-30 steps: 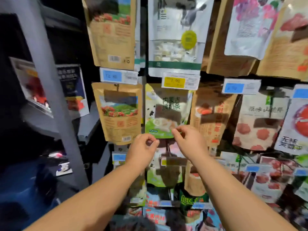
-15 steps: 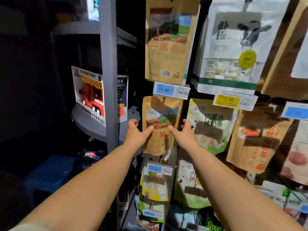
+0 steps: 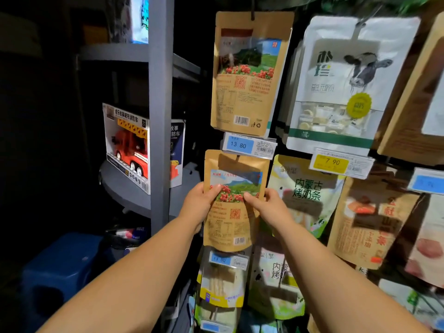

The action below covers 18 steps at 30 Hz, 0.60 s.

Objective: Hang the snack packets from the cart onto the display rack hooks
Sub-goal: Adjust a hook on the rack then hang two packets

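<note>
The hands have closed in: left hand (image 3: 199,205) and right hand (image 3: 269,207) each pinch a side edge of the packet (image 3: 228,227), which hangs upright, top edge above both.

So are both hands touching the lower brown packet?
Touching. The head view shows the left hand and the right hand gripping the packet by its sides, with both thumbs pressed on its flower picture.

I read "13 80" on the blue price tag (image 3: 240,144). Right of that tag, the yellow price tag (image 3: 332,162) says "7 90". Below-right of it, the green packet (image 3: 307,195) reads "内蒙古烤奶条".
</note>
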Tool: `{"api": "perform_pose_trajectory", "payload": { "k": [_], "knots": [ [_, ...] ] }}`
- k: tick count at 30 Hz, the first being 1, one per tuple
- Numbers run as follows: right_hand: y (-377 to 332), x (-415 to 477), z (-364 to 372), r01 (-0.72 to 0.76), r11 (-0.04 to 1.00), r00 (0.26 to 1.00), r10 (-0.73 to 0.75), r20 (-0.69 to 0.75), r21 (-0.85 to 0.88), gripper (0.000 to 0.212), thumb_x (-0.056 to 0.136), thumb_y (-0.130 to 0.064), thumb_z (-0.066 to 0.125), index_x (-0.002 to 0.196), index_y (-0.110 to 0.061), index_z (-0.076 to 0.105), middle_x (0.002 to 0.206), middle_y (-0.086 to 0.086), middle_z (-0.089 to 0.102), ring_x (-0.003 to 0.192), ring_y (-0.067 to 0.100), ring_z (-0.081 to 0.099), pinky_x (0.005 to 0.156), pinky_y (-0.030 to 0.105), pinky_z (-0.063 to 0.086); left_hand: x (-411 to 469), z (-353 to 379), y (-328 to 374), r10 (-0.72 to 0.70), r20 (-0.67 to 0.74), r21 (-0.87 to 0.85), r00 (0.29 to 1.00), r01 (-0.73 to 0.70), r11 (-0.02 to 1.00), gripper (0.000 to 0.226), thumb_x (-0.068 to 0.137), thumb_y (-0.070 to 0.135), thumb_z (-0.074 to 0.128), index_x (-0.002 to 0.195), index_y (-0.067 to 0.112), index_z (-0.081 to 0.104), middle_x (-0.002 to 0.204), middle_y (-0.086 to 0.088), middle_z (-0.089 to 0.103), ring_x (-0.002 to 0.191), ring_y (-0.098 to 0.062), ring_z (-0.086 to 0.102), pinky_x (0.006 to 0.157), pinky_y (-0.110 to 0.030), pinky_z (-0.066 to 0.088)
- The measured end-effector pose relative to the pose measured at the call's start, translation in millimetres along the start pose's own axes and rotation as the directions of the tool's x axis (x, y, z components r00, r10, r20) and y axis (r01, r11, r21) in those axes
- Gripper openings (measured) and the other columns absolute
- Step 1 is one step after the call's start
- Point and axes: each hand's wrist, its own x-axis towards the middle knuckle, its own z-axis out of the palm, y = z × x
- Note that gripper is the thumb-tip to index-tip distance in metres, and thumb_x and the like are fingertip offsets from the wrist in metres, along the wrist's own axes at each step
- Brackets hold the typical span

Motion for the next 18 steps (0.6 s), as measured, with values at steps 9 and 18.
{"api": "perform_pose_trajectory", "payload": {
  "k": [9,18],
  "knots": [
    [-3.6,-32.0,-8.4,-0.058,0.879,0.939,-0.112,0.324,0.473,0.034,0.086,-0.015,0.069,0.116,-0.002,0.063,0.105,0.021,0.072,0.094,0.036,0.071,0.079,0.045,0.058,-27.3,-4.2,6.2,-0.083,0.077,-0.297,0.994,0.102,0.949,0.025,0.094,0.019,0.059,0.118,0.01,0.06,0.107,-0.017,0.072,0.098,-0.034,0.069,0.084,-0.048,0.056],
    [1.6,-62.9,-0.8,-0.021,0.855,0.951,-0.142,0.273,0.517,0.046,0.079,-0.024,0.069,0.119,-0.002,0.061,0.102,0.021,0.073,0.094,0.038,0.07,0.086,0.052,0.056,-54.6,-14.1,13.4,-0.083,0.121,-0.334,0.989,0.119,0.935,0.031,0.095,0.02,0.055,0.124,0.007,0.056,0.11,-0.02,0.07,0.092,-0.031,0.069,0.073,-0.04,0.058]
  ]
}}
